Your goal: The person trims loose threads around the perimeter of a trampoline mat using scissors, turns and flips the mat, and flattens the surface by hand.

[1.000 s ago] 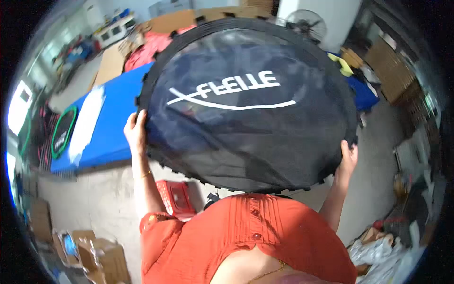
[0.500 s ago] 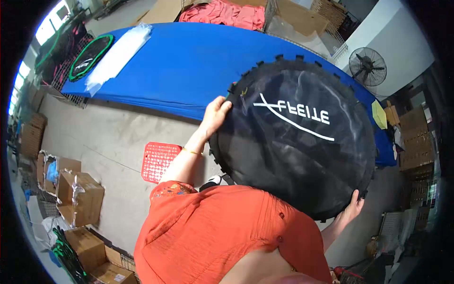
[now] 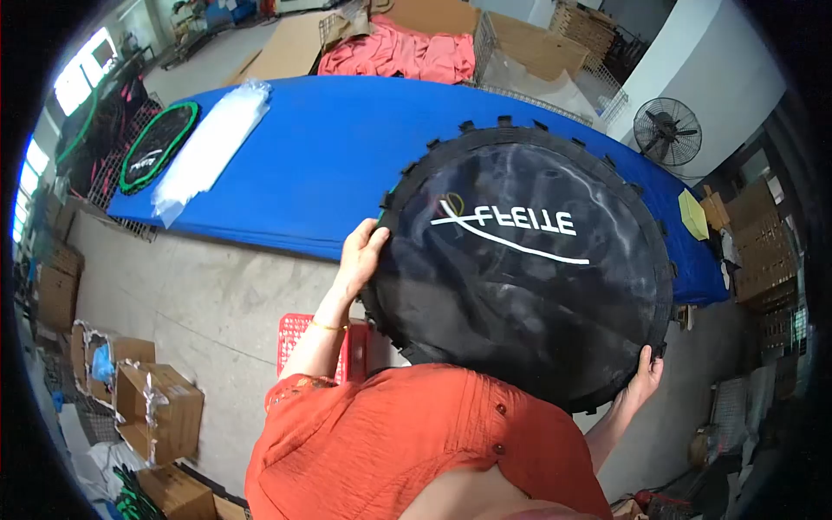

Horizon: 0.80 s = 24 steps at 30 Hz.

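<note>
A round black mesh disc (image 3: 520, 295) with black tabs around its rim and white lettering, upside down in view, is held up before my body. My left hand (image 3: 362, 253) grips its left edge, thumb on the near face. At the lower right edge, my right hand (image 3: 645, 378) pinches the rim, with part of the hand hidden behind the disc. Beyond the disc lies a long blue-covered table (image 3: 303, 156). On its left end are a stack of clear plastic bags (image 3: 212, 147) and a smaller black oval piece with a green edge (image 3: 159, 147).
A red plastic stool (image 3: 351, 354) is on the floor below my left arm. Open cardboard boxes (image 3: 173, 412) stand at the lower left. Behind the table are pink cloth (image 3: 403, 54) and wire baskets. A fan (image 3: 667, 132) stands at the right, near a yellow item (image 3: 692, 214).
Over the last second the view has turned, and the disc with both hands has shifted right relative to the table. Since half a second ago the disc sits slightly further left, its lettering more level.
</note>
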Each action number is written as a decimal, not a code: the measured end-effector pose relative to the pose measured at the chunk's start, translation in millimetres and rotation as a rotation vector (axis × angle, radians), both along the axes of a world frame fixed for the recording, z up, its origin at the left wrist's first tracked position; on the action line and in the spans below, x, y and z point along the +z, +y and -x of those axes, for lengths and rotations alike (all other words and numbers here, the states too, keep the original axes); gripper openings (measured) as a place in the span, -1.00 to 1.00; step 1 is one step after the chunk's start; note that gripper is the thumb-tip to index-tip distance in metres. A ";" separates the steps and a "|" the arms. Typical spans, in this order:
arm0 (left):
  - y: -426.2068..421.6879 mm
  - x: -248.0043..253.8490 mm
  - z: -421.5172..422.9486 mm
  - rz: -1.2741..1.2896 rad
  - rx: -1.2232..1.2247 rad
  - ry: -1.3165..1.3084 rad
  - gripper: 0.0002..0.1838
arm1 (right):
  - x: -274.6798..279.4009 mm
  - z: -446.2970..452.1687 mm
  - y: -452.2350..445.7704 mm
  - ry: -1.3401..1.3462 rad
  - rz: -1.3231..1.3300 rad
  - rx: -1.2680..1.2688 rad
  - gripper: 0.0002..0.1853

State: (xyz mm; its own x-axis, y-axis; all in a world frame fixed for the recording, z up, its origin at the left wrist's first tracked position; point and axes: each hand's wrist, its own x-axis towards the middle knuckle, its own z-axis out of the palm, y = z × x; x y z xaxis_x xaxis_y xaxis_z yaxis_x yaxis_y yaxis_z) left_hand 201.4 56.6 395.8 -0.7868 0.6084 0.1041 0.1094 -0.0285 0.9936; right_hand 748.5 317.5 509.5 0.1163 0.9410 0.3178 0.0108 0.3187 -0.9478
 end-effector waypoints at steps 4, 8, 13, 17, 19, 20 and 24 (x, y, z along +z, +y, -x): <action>-30.7 19.7 -23.1 -0.156 0.096 -0.087 -0.76 | 4.5 2.7 5.1 0.066 0.007 0.058 -0.85; -68.5 39.4 -37.2 -0.164 0.240 0.030 -0.77 | 9.8 16.2 15.3 0.128 0.008 0.177 -0.84; -82.4 65.2 -6.8 -0.292 0.384 0.074 -0.79 | 30.2 98.0 72.6 0.185 -0.064 0.344 -0.75; -98.0 90.6 3.9 -0.348 0.493 0.134 -0.80 | 56.5 157.7 103.5 0.216 -0.102 0.469 -0.74; -94.0 95.6 11.9 -0.367 0.544 0.155 -0.80 | 53.3 180.0 142.1 0.201 -0.117 0.520 -0.70; -91.2 96.8 11.2 -0.373 0.569 0.158 -0.80 | 49.5 190.6 159.0 0.205 -0.132 0.531 -0.70; -79.4 97.9 2.9 -0.400 0.685 0.161 -0.80 | 53.3 257.3 181.7 0.242 -0.041 0.647 -0.70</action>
